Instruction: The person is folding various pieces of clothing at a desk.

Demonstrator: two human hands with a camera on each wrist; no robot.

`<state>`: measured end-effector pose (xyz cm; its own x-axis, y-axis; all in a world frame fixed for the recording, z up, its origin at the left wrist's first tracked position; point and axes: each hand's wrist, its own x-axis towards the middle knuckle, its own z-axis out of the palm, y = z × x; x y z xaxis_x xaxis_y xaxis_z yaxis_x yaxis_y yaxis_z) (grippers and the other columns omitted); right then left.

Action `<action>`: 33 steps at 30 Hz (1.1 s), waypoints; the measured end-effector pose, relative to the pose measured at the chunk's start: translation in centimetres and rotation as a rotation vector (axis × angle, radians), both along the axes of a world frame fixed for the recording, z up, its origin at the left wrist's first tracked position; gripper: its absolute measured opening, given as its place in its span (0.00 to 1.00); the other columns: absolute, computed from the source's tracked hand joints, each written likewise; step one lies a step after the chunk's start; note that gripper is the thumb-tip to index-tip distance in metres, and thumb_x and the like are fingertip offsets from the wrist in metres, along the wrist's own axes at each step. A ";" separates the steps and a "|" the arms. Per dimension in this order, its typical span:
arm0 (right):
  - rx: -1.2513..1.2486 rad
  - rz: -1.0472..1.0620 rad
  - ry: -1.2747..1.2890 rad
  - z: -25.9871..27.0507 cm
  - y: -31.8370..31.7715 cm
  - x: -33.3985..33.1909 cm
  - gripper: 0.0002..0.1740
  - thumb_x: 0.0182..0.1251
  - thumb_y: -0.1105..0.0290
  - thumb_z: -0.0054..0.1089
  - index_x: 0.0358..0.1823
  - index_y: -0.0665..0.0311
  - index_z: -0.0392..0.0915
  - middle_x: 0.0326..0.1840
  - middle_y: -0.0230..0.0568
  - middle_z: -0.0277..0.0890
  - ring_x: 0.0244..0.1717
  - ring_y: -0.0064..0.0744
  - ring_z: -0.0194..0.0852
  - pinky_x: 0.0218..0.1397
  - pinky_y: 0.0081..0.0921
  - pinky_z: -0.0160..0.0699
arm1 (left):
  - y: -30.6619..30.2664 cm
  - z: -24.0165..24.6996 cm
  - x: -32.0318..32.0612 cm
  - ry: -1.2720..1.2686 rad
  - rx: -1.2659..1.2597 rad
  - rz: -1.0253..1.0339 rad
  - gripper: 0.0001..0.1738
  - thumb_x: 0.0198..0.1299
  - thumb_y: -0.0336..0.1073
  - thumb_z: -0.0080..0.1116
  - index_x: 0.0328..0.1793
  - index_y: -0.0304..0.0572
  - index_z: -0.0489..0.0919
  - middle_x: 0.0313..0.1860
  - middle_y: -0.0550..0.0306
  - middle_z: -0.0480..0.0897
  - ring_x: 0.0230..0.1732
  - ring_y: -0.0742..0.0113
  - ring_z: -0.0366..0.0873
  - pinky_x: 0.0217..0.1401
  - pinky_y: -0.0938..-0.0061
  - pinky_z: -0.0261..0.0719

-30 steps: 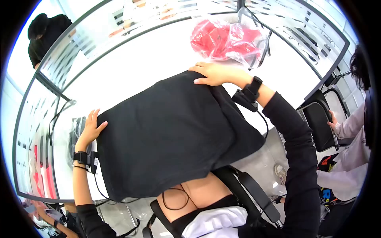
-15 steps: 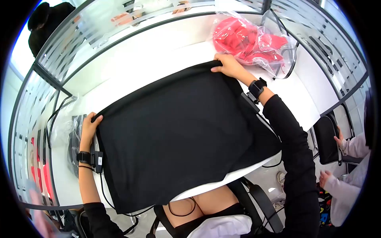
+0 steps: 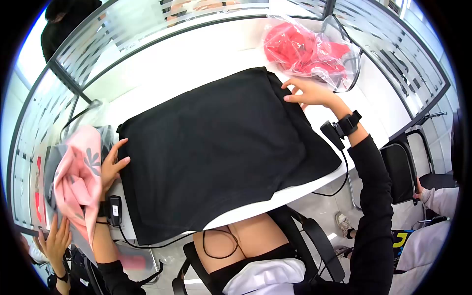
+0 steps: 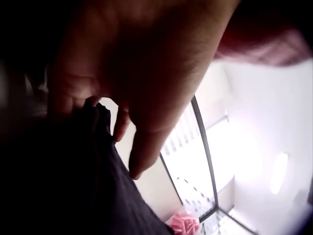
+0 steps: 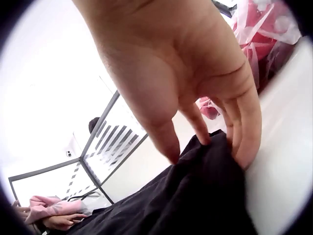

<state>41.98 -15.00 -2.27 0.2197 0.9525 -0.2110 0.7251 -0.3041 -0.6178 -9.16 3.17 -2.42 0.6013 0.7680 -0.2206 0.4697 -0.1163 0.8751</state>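
A large folded black cloth lies spread over the white table, its near edge hanging past the front. My left hand is at its left edge, fingers loosely extended and thumb apart from them. In the left wrist view, the fingers of the left hand reach down at the cloth's edge. My right hand is at the upper right corner with relaxed, spread fingers. The right wrist view shows fingertips of the right hand right at the bunched fold of the cloth.
A clear bag with red contents stands at the back right. Another person's hand is beside a pink cloth with grey leaf shapes, left of my left hand. Glass partitions border the table. A black chair stands at right.
The black cloth, gripped by its far corners half a second ago, now lies flatter and slightly nearer. My right hand has let go and moved down its right side. The pink cloth has come in from the left.
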 end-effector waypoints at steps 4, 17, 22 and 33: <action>-0.009 -0.007 0.055 0.7 -2.4 -1.3 0.28 0.57 0.56 0.60 0.60 0.47 0.66 0.46 0.47 0.69 0.40 0.31 0.74 0.32 0.20 0.80 | -3.3 -0.2 0.6 -0.044 0.114 -0.065 0.42 0.46 0.26 0.61 0.70 0.47 0.58 0.66 0.52 0.60 0.66 0.63 0.57 0.68 0.75 0.53; 0.031 0.164 0.217 0.5 -2.3 -4.2 0.35 0.48 0.61 0.69 0.60 0.52 0.64 0.57 0.45 0.63 0.39 0.30 0.71 0.30 0.22 0.78 | -6.2 7.9 7.7 -0.293 0.106 0.050 0.44 0.39 0.16 0.58 0.68 0.34 0.58 0.62 0.50 0.66 0.58 0.66 0.67 0.61 0.78 0.63; 0.031 0.234 0.198 0.3 -2.1 -5.0 0.36 0.48 0.59 0.68 0.59 0.58 0.64 0.54 0.47 0.68 0.34 0.32 0.74 0.33 0.25 0.75 | -7.4 12.1 19.3 -0.125 0.362 -0.167 0.44 0.41 0.28 0.64 0.67 0.28 0.56 0.55 0.45 0.71 0.55 0.60 0.70 0.54 0.77 0.68; 0.093 -0.041 0.300 -1.4 -8.3 2.4 0.16 0.57 0.70 0.58 0.48 0.63 0.73 0.34 0.34 0.72 0.25 0.22 0.73 0.29 0.18 0.74 | -11.7 3.6 31.2 -0.203 -0.079 -0.643 0.28 0.55 0.31 0.57 0.61 0.35 0.63 0.58 0.49 0.67 0.48 0.68 0.75 0.52 0.75 0.73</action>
